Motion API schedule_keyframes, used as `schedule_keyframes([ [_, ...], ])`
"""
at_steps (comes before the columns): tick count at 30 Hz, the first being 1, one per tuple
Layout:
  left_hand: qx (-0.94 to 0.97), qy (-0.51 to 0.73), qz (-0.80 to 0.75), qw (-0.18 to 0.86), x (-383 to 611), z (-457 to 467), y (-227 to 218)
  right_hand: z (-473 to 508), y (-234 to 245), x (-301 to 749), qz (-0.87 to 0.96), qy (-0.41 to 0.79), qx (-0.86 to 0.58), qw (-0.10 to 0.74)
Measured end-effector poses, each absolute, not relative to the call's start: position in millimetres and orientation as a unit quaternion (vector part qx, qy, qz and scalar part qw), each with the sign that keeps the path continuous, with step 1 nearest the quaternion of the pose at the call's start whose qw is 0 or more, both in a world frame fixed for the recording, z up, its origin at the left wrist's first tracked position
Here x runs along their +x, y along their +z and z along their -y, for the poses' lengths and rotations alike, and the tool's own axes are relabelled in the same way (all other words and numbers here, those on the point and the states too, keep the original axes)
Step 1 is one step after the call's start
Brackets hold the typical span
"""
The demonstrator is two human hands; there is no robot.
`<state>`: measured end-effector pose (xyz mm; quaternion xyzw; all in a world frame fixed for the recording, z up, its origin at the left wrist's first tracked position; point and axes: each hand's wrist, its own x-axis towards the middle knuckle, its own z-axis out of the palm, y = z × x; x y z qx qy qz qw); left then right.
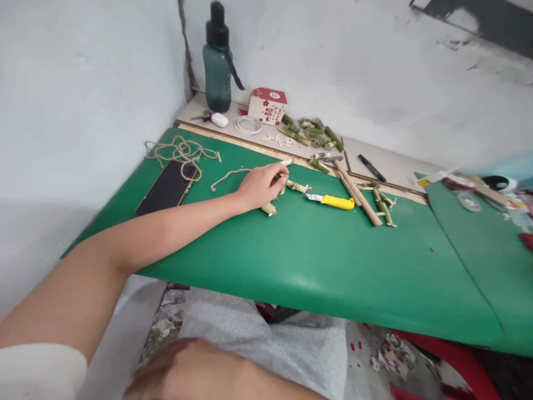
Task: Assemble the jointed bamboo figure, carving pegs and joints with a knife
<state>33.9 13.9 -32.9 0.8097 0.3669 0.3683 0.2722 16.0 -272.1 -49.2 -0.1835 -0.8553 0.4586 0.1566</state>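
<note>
My left hand point(264, 183) rests on the green table mat point(316, 261). Its fingers curl around a small assembly of bamboo-like stalk pieces point(268, 209), mostly hidden beneath the palm; ends stick out on several sides. A strand of twine point(229, 176) lies just left of that hand. To its right is a yellow-handled knife point(338, 202) with its short blade towards the hand. Low in the view, in front of the table edge, my right hand point(191, 369) is smeared by motion, so its fingers cannot be made out.
Brown sticks point(360, 194) and a joined stalk figure point(383, 205) lie right of the knife. Behind are cut green stalks point(314, 130), a marker point(372, 168), a box point(267, 105) and a bottle point(217, 75). A phone point(166, 189) and coiled twine point(179, 147) lie left.
</note>
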Motion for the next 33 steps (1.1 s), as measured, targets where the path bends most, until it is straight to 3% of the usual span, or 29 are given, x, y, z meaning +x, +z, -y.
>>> schedule_keyframes([
  [2,0.814,0.362,-0.364,0.272,34,-13,-32,260,-33,55,0.834,0.429,-0.229,0.259],
  [5,0.826,0.338,-0.362,0.267,35,-12,-31,234,-13,140,0.752,0.315,-0.411,0.408],
  [9,0.842,0.327,-0.350,0.249,35,-10,-30,217,-18,196,0.677,0.085,-0.659,0.317],
  [11,0.846,0.322,-0.346,0.245,35,-9,-30,232,-28,172,0.738,0.145,-0.605,0.262],
  [13,0.848,0.318,-0.348,0.243,34,-9,-29,257,-36,126,0.828,0.322,-0.414,0.199],
  [14,0.847,0.318,-0.350,0.243,34,-9,-29,268,-39,102,0.842,0.350,-0.364,0.189],
  [20,0.859,0.308,-0.337,0.233,33,-7,-29,279,-63,61,0.851,0.379,-0.305,0.198],
  [24,0.870,0.299,-0.325,0.218,35,-7,-29,280,-53,116,0.775,0.407,-0.371,0.309],
  [27,0.868,0.299,-0.333,0.216,35,-6,-28,300,-37,151,0.684,0.344,-0.495,0.411],
  [33,0.854,0.389,-0.325,0.119,27,2,-24,309,-28,182,0.565,0.353,-0.547,0.508],
])
